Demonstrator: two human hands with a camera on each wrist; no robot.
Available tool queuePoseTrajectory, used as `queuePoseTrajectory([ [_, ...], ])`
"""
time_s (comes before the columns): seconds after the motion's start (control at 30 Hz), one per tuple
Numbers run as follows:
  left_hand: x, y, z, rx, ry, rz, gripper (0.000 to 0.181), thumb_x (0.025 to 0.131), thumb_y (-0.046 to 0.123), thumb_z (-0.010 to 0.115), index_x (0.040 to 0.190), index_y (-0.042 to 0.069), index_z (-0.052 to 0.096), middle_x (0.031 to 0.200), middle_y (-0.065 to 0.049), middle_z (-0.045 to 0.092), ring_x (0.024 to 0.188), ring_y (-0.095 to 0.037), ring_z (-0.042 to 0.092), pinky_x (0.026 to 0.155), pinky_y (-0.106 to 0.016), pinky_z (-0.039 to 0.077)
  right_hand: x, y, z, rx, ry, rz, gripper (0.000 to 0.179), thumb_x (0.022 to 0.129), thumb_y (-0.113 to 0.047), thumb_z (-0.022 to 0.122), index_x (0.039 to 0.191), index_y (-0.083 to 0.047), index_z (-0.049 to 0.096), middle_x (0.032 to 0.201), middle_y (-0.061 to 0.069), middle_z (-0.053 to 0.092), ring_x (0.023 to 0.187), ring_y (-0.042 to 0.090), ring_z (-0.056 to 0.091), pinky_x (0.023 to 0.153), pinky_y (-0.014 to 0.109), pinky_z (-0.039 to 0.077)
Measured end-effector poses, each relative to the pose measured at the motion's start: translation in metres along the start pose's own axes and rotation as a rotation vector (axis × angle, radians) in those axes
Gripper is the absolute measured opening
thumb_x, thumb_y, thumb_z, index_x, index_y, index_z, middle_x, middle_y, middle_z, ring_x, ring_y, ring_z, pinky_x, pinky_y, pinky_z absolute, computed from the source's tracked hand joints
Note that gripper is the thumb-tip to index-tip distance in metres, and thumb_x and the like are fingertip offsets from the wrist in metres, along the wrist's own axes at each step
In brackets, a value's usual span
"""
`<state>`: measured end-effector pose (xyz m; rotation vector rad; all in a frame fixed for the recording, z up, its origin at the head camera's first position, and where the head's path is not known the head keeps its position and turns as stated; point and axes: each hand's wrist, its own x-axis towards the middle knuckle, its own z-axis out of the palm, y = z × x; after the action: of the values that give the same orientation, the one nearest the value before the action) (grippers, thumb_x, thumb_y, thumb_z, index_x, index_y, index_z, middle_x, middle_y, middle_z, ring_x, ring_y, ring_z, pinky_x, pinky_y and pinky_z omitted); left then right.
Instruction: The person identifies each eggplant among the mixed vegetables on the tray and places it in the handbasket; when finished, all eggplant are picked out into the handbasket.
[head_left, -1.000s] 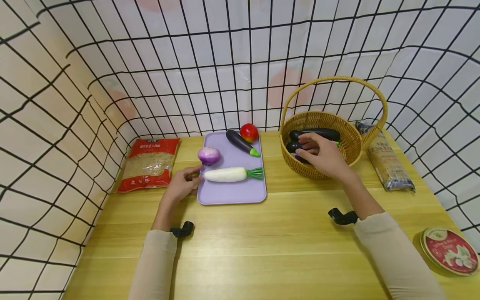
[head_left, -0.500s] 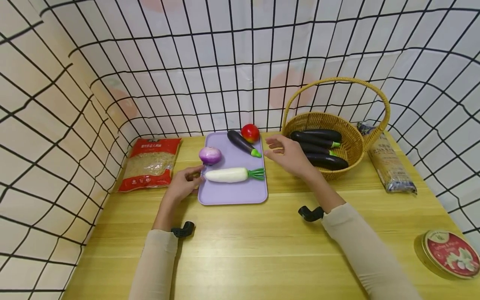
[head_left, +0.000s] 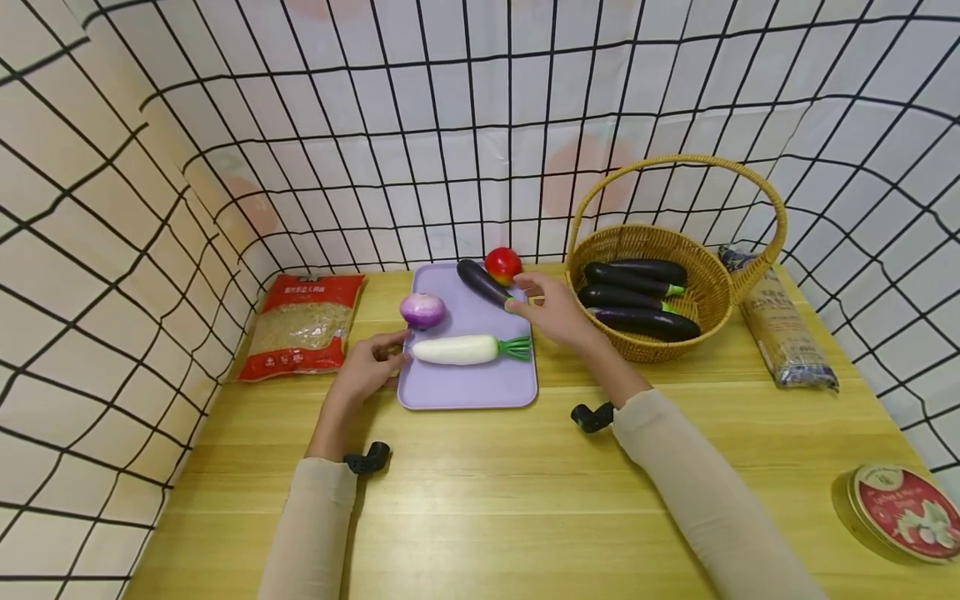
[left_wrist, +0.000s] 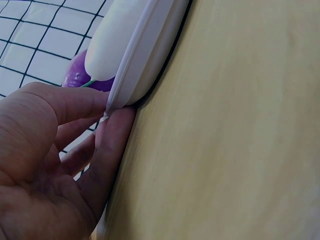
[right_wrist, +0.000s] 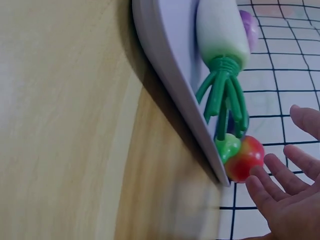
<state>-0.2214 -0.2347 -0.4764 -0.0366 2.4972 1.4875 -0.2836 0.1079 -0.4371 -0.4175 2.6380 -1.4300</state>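
Note:
My left hand [head_left: 367,367] pinches the left rim of a light purple tray [head_left: 468,393]; in the left wrist view the thumb lies on the rim with fingers under it. On the tray lie a white radish [head_left: 456,350] with green stalks, a purple onion [head_left: 422,310] and an eggplant [head_left: 480,282]. A red, yellowish round fruit [head_left: 503,263] sits at the tray's back right corner. My right hand [head_left: 553,310] hovers by the eggplant's green end, fingers spread and holding nothing. The right wrist view shows its fingers [right_wrist: 282,172] close to the red fruit; contact is unclear.
A wicker basket [head_left: 716,292] with a tall handle and several eggplants [head_left: 637,273] stands right of the tray. Beyond it lies a noodle packet [head_left: 787,329]. A red pasta bag [head_left: 303,325] lies left, a round tin [head_left: 903,512] front right. Gridded cloth walls enclose the table.
My right hand has moved left from over the basket to the tray's right side, beside the eggplant's green end. The left hand has stayed at the tray's rim.

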Motion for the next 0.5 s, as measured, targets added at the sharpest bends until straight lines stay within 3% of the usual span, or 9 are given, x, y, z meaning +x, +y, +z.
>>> queuePoseTrajectory([
  [0.5, 0.003, -0.004, -0.001, 0.003, 0.004, 0.011, 0.051, 0.098, 0.022, 0.07, 0.148, 0.023, 0.059, 0.14, -0.014, 0.061, 0.108, -0.028, 0.06, 0.078, -0.032, 0.064, 0.021, 0.006, 0.018, -0.017, -0.008, 0.073, 0.054, 0.099, -0.029, 0.07, 0.146, -0.007, 0.053, 0.149, 0.014, 0.056, 0.135, 0.033, 0.054, 0.116, 0.047, 0.046],
])
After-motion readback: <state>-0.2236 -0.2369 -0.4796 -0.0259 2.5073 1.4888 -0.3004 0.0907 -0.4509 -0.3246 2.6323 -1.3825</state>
